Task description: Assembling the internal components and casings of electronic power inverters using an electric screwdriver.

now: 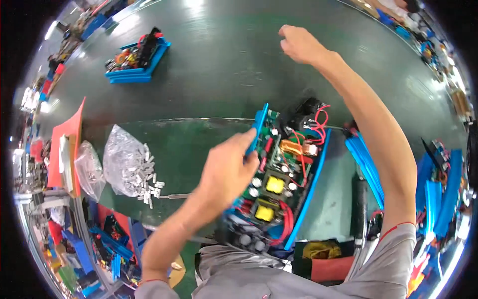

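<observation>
In front of me lies a circuit board in an open blue metal housing (312, 192), tilted lengthwise toward my body. Yellow-topped transformers, capacitors and red wires crowd the board, and black parts stick up at its far end. My left hand (226, 164) is closed on the left blue wall of this housing, thumb on the board side. Farther out, my right hand (302, 46) is raised above the table with its fingers curled. What it holds, if anything, is hidden. Left of my left hand lie a thin metal tool (174, 196) and small pale pieces (144, 174) spilling from a clear bag.
A second blue housing with a board (132, 74) stands at the far left of the dark green table (214, 65). An orange-red folder (62, 149) and another clear bag (90, 172) are at the left. More blue housings (433, 199) sit at the right, beside a black-handled tool (359, 204).
</observation>
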Tool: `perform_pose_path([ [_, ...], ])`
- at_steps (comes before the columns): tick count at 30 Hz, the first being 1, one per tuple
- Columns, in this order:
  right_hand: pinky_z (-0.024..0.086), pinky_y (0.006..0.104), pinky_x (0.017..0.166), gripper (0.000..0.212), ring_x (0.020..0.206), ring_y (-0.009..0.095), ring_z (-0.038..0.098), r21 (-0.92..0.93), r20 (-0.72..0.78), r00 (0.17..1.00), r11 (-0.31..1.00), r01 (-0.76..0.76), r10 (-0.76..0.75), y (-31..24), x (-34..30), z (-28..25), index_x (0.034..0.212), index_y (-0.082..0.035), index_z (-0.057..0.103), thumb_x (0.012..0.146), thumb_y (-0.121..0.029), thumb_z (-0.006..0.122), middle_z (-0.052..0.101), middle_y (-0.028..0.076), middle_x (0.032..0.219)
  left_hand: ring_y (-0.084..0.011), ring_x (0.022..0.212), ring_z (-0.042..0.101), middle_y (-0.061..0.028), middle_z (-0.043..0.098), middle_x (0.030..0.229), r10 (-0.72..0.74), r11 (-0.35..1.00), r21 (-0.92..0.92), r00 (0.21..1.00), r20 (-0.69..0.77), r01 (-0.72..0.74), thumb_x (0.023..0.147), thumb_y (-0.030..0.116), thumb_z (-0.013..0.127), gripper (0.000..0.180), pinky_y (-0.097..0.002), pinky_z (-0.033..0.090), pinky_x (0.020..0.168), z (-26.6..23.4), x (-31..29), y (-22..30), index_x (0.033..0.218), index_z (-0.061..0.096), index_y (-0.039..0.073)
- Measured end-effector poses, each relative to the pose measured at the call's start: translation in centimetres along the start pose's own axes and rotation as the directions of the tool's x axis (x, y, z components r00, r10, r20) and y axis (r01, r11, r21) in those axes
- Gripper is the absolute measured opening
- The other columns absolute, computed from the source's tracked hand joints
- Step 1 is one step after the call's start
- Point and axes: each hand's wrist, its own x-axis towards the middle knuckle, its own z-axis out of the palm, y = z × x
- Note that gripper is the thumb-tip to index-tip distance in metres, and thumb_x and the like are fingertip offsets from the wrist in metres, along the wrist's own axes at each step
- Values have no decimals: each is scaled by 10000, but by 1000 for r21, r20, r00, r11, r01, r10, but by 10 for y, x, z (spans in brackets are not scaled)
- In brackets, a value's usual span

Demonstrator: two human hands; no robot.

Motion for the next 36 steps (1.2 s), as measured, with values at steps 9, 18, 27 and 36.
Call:
perform_pose_path([
  [9, 515, 245, 672, 259, 726, 103, 630, 537, -181, 900, 806, -248, 397, -108, -231, -137, 1104, 25, 713, 1001, -187, 605, 698, 46, 870, -233, 1023, 700, -171, 727, 1165, 295, 932, -348, 774, 560, -103, 903, 46, 628, 419, -370, 549, 937, -18, 83, -24, 1312, 617, -44],
  [18, 521, 251, 834, 123, 936, 104, 659, 770, -109, 772, 545, -333, 626, -203, -399, 4, 1040, -4, 745, 929, -46, 713, 717, 47, 995, -341, 1078, 660, -112, 698, 1173, 510, 725, 388, 822, 253, -569, 924, 146, 687, 196, -407, 508, 944, -14, -20, 57, 1076, 676, 24],
  [27, 553, 263, 743, 130, 810, 118, 685, 872, -150, 813, 463, -159, 562, -230, -395, 57, 965, -8, 712, 848, 3, 768, 725, 58, 898, -350, 1334, 520, -129, 570, 1399, 469, 559, 725, 875, 124, -402, 858, 140, 749, 172, -544, 379, 1131, 11, -131, 37, 944, 623, 60],
  [36, 554, 278, 700, 143, 744, 119, 670, 805, -353, 791, 594, -17, 501, -213, -385, 57, 900, -8, 647, 832, 5, 772, 682, 45, 794, -333, 1238, 606, -132, 662, 1282, 559, 648, 525, 813, 164, -551, 851, 65, 752, 126, -548, 342, 1156, 0, -109, 35, 874, 633, 29],
])
